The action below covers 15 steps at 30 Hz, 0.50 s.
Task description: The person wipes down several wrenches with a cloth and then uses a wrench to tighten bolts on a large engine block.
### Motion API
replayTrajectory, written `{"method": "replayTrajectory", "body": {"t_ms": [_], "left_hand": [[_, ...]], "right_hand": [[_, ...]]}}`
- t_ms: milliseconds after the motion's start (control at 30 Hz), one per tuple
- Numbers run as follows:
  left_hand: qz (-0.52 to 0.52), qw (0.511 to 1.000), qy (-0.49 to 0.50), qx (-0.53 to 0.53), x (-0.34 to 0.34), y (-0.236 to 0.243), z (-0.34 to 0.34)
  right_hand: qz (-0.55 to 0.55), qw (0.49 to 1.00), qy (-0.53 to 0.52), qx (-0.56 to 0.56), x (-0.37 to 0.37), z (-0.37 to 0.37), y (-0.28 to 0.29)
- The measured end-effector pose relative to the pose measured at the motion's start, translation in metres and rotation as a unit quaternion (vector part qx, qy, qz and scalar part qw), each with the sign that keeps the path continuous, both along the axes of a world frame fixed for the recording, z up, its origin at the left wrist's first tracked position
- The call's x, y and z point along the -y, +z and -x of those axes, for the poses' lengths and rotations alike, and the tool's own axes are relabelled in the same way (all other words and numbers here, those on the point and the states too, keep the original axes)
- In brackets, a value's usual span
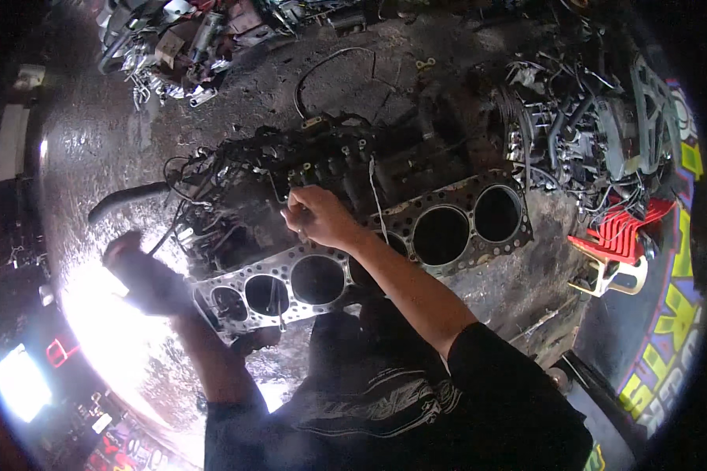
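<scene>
While right hand [314, 217] is curled, left hand [145, 281] blurred, grips unclear, grimy surface [251, 90], graffiti [674, 310]

Bare grey metal atop the engine block [283, 263], smooth-looking with a dull sheen. Matt black and rubbery-looking on the hose [130, 197]. Smooth plastic on the red chair [622, 234]. Matt black cloth on the T-shirt [518, 400]. Rough, grimy, glossy in patches across the surface [463, 90].

Your head-worn fisheye view, facing down past your shirt [401, 396], engine block [397, 188] close below, mid-view, edges curving rimward
</scene>
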<state>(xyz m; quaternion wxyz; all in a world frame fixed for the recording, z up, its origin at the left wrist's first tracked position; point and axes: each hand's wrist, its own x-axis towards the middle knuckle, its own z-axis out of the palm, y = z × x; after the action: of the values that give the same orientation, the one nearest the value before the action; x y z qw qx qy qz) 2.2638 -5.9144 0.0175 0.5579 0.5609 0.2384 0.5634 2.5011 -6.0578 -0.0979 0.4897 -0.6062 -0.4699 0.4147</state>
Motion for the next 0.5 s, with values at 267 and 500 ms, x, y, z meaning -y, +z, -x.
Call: {"method": "replayTrajectory", "body": {"t_ms": [267, 500], "left_hand": [[0.024, 0.977, -0.120, -0.175, 0.108, -0.010, -0.178], [-0.091, 0.971, -0.094, -0.198, 0.080, -0.019, -0.120]], "right_hand": [[-0.017, 0.986, 0.003, 0.166, 0.046, 0.005, -0.079], [-0.048, 0.989, -0.123, -0.071, 0.027, 0.016, -0.019]]}}
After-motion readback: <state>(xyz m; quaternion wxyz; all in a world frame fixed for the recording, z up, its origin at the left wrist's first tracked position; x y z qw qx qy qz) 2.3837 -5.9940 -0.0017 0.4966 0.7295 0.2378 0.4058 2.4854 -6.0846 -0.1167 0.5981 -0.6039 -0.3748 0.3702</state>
